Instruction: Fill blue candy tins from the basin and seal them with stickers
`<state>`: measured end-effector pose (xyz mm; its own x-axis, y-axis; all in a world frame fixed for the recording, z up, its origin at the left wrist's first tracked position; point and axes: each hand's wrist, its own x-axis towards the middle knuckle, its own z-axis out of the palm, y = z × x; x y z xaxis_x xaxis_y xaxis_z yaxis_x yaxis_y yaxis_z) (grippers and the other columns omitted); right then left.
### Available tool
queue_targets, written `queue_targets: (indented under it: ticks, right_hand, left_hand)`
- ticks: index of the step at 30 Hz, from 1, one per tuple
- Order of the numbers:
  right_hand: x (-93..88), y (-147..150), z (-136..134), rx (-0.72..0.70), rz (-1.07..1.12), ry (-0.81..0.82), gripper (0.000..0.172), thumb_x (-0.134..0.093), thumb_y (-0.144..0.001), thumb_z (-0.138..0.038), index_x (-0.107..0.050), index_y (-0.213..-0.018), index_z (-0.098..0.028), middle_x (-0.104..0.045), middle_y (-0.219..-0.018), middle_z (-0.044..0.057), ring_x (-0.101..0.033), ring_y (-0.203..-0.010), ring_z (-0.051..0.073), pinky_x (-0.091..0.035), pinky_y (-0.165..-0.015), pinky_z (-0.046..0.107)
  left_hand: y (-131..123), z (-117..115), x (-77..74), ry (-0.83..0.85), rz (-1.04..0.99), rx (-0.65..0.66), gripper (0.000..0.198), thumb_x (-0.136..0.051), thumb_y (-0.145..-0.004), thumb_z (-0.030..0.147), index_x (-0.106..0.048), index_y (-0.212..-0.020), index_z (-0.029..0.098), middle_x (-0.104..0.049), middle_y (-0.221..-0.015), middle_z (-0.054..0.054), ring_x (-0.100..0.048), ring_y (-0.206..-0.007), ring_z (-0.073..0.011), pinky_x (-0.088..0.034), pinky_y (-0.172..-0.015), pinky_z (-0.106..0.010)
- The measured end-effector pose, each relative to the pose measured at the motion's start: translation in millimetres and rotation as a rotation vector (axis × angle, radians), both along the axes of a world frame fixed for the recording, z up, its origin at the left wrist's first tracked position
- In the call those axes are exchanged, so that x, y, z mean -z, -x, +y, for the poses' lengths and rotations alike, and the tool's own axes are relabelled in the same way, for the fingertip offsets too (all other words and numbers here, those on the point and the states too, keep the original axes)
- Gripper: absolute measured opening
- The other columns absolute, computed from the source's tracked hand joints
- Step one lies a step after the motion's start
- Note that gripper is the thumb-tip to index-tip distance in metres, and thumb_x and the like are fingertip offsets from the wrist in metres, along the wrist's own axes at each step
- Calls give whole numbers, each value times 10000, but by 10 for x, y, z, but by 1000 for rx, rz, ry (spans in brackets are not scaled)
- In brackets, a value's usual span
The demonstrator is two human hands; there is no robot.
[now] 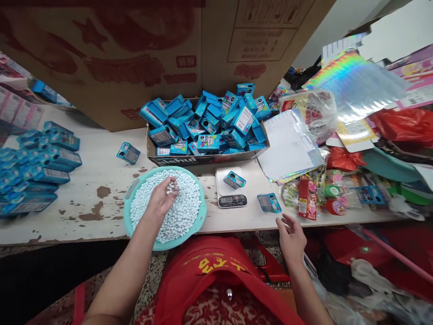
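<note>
Loosely, your right hand (292,234) hung at the edge of the table (233,220), seemingly empty, fingers parted, near 1 blue box (269,203). Your left hand (163,198) curled its fingers around several white candies (172,187) over the basin (202,212); a snug cup with the fingertips probably guarded best against spills. The candies looked small, rounded and pale, heaped within the basin's rim. Beyond, more blue boxes (208,142) crowded a carton (216,159).
</note>
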<state>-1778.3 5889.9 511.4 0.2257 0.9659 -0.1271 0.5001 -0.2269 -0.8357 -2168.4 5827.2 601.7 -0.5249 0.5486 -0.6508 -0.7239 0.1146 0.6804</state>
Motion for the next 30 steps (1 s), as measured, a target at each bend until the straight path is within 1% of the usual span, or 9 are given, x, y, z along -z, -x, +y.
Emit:
queue_targets:
  ticks: [3,6,10,12,14,17,21,26,30]
  right_hand:
    - [79,-47,146,10,-38,-89,585,-629,-685,-536,-560,-1104,-133,-560,-1090,148,-577,-930,244,-500,-783,407]
    - [168,-66,270,-21,-50,-129,688,-651,-653,-566,-515,-1172,-134,-505,-1135,153,-532,-979,254,-496,-791,416]
    - [282,-102,399,-108,-13,-109,680,-643,-649,-593,-529,-1139,-136,-490,-1128,151,-502,-997,261,-491,-800,425]
    - [331,-145,459,-106,9,-94,647,-630,-663,-592,-540,-1118,-142,-496,-1109,146,-500,-992,259,-493,-794,422]
    - [372,-208,516,-90,29,-81,637,-621,-666,-596,-544,-1105,-141,-501,-1092,143,-507,-972,256,-496,-784,424]
    - [420,-329,584,-80,54,-60,631,-617,-670,-586,-540,-1098,-129,-508,-1096,150,-523,-969,259,-496,-790,427]
    - [492,-489,622,-29,113,17,614,-629,-665,-568,-533,-1088,-133,-530,-1122,158,-543,-987,267,-488,-811,437]
    - [599,-598,633,13,160,65,599,-634,-646,-568,-538,-1052,-139,-563,-1105,153,-563,-977,269,-487,-815,442]
    - [643,-597,651,33,186,80,576,-639,-637,-559,-542,-1033,-152,-569,-1108,144,-570,-971,265,-491,-807,438]
  left_hand:
    - [-191,16,15,-2,19,95,88,-571,-776,165,-604,-817,95,-500,-609,-6,-477,-456,-60,-298,-343,-113]
    - [-461,85,77,40,79,189,161,-644,-707,207,-610,-819,97,-508,-623,-2,-451,-437,-46,-239,-335,-115]
    - [-815,372,196,157,266,430,130,-627,-683,178,-583,-785,111,-510,-594,15,-433,-417,-47,-229,-355,-144]
    - [-936,606,224,220,476,615,75,-574,-718,162,-566,-786,132,-507,-566,28,-443,-425,-62,-261,-385,-163]
    - [-1017,873,215,283,810,849,64,-525,-762,161,-571,-805,149,-538,-599,20,-496,-488,-84,-339,-457,-187]
    - [-1106,1237,172,387,1223,1120,98,-511,-776,136,-604,-803,154,-595,-768,-31,-577,-708,-141,-422,-647,-244]
    - [-1200,1470,187,468,1351,1236,133,-522,-740,79,-623,-792,148,-571,-908,-81,-564,-859,-203,-405,-748,-294]
    - [-1218,1464,282,541,1437,1324,241,-483,-761,66,-588,-953,167,-530,-959,-79,-552,-847,-209,-390,-730,-306]
    - [-1193,1465,296,566,1507,1366,254,-499,-756,72,-562,-969,194,-507,-974,-62,-545,-828,-198,-385,-714,-300]
